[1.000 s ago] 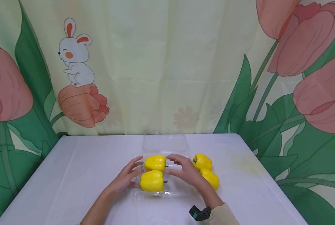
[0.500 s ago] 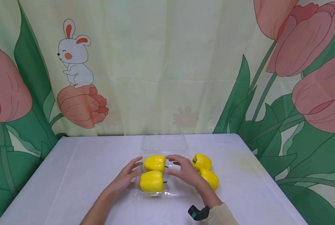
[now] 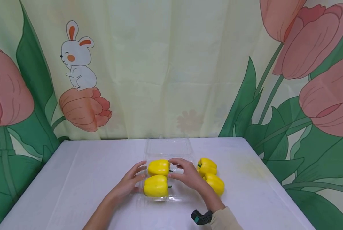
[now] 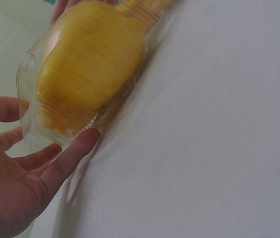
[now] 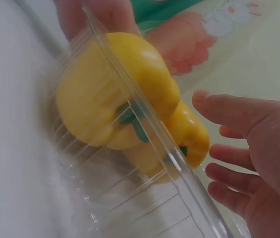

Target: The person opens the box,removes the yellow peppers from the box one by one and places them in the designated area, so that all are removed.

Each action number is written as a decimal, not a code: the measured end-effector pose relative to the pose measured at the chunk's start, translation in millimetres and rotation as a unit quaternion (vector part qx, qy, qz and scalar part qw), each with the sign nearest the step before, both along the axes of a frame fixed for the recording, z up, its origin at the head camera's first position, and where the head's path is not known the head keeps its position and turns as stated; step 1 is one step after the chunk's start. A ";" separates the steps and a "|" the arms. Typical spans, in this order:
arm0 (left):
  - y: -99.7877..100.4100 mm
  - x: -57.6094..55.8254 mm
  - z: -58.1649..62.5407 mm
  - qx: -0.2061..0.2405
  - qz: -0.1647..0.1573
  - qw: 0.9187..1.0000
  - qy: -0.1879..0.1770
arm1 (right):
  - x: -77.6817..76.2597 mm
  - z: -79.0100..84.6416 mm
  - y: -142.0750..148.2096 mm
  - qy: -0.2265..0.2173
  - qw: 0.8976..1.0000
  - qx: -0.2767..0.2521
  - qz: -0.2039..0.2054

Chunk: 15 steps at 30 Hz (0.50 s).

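Two yellow bell peppers lie one behind the other in the left half of a clear plastic clamshell box (image 3: pixel 183 191): the near pepper (image 3: pixel 155 186) and the far pepper (image 3: pixel 159 167). Their green stems point right. My left hand (image 3: pixel 126 182) is at the box's left wall, fingers loosely spread; the left wrist view shows its fingertips (image 4: pixel 87 139) right against the clear plastic. Over the box, my right hand (image 3: pixel 187 174) reaches in from the right. Its thumb and fingers are parted at the stem end of the far pepper, with a gap showing in the right wrist view.
Two more yellow peppers, a rear one (image 3: pixel 207 166) and a front one (image 3: pixel 215 184), lie on the white tablecloth (image 3: pixel 254 198) right of the box, beside my right forearm. The raised clear lid (image 3: pixel 168 147) stands behind. A tulip-and-rabbit curtain (image 3: pixel 148 70) hangs beyond the table.
My right hand has shifted slightly left, closer to the far pepper's stem end. The left hand, the box and the peppers stay in place.
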State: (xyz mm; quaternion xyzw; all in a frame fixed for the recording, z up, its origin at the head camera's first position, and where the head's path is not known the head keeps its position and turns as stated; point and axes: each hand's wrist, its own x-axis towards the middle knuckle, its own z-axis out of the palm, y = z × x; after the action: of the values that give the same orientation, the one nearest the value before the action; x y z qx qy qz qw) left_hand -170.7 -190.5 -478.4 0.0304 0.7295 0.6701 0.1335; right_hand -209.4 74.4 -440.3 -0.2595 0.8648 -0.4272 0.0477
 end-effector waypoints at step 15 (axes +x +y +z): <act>0.8 1.7 2.2 -0.006 -0.004 1.000 0.004 | -3.3 -3.0 -6.1 -0.005 1.000 0.003 -0.014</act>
State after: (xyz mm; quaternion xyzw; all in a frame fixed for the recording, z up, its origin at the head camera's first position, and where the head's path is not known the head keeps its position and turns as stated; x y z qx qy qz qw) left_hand -169.0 -189.7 -476.3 0.0358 0.7339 0.6651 0.1334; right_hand -212.7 68.3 -443.3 -0.2449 0.8695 -0.4263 0.0472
